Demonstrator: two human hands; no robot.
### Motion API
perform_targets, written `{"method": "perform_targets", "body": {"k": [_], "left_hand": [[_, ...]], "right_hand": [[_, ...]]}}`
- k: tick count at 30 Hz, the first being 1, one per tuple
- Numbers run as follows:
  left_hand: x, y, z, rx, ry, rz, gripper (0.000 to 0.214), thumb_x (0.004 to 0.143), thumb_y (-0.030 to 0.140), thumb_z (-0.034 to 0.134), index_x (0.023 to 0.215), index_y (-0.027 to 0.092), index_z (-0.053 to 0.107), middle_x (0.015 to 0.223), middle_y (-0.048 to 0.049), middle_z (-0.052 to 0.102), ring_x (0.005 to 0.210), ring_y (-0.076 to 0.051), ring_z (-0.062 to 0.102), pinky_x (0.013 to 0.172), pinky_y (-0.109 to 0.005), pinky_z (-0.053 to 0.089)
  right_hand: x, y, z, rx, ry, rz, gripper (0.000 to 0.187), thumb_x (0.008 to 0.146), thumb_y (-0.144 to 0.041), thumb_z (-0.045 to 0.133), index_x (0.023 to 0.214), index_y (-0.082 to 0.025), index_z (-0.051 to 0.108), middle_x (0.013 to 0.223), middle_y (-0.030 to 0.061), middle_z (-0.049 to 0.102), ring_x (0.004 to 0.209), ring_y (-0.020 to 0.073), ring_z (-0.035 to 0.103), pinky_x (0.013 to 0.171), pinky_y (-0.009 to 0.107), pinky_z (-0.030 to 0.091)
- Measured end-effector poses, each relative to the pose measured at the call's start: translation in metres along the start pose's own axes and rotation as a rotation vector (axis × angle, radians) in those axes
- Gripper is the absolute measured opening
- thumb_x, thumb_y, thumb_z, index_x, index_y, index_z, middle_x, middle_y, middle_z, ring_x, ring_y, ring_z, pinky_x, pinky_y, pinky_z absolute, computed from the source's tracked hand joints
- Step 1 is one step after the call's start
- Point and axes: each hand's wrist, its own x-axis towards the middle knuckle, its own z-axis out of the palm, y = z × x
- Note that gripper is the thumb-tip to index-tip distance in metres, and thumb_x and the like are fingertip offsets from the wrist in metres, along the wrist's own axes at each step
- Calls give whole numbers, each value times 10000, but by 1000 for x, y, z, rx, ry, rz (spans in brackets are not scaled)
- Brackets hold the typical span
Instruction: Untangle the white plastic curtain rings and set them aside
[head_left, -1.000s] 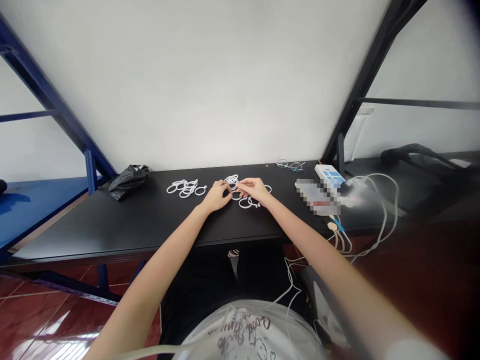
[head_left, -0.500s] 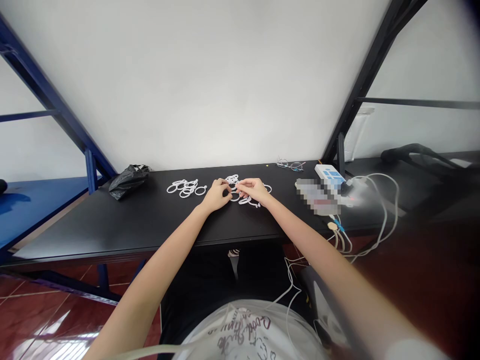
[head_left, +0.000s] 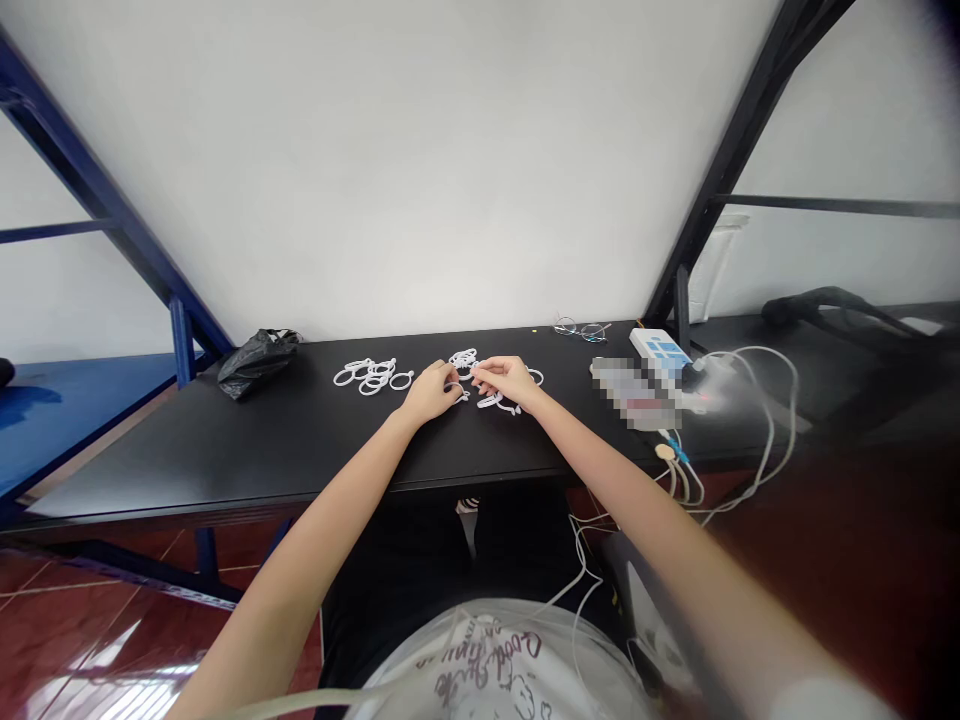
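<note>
Fingers of the left hand (head_left: 431, 391) curl half-closed at a slim white ring (head_left: 463, 396); toward three o'clock, the right hand (head_left: 508, 379) bunches its own; either's hold, I cannot tell.

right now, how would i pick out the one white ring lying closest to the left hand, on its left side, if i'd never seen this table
Along the white wall runs a long black table. Left of the left hand lies a cluster of white rings. Yours is the end ring, nearest that hand, its loop fully visible while the others overlap.
</note>
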Motion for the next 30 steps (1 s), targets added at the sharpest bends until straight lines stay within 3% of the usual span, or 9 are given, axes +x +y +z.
{"method": "perform_targets", "body": {"k": [9, 18, 24, 30], "left_hand": [[5, 1, -2, -193, 88, -111, 68, 733, 246, 558, 748, 184, 584, 693, 10, 591, 561, -124, 485, 587, -273, 426], [6, -3, 1, -406, 93, -167, 87, 799, 261, 468, 848, 195, 499, 699, 6, 647, 662, -151, 653, 612, -266, 508], [5, -2, 0, -396, 54, -151, 87, 737, 239, 563, 755, 200, 488, 662, 17, 650, 626, -149, 621, 645, -281, 490], [4, -3, 3, -369, 13, -145, 135, 779, 318, 583, 802, 200, 522, 665, 19, 647, 590, -143, 597, 638, -278, 469]], "right_hand": [[-1, -3, 0, -4, 0, 2, 360, 651, -465, 806, 770, -137, 715, 700, 56, 720, 524, 88, 621, 465, 175, 496], [0, -2, 1, 0, 11, 5, 339, 655, -449, 809, 764, -142, 712, 699, 54, 721, 519, 88, 622, 459, 171, 504], [-1, -3, 1, 2, 8, 7, 339, 660, -448, 805, 764, -140, 712, 698, 55, 722, 525, 90, 627, 465, 174, 503], [-2, -3, 1, 1, 3, 5, 322, 676, -436, 796, 773, -140, 712, 692, 48, 716, 530, 86, 624, 480, 173, 509]]}}
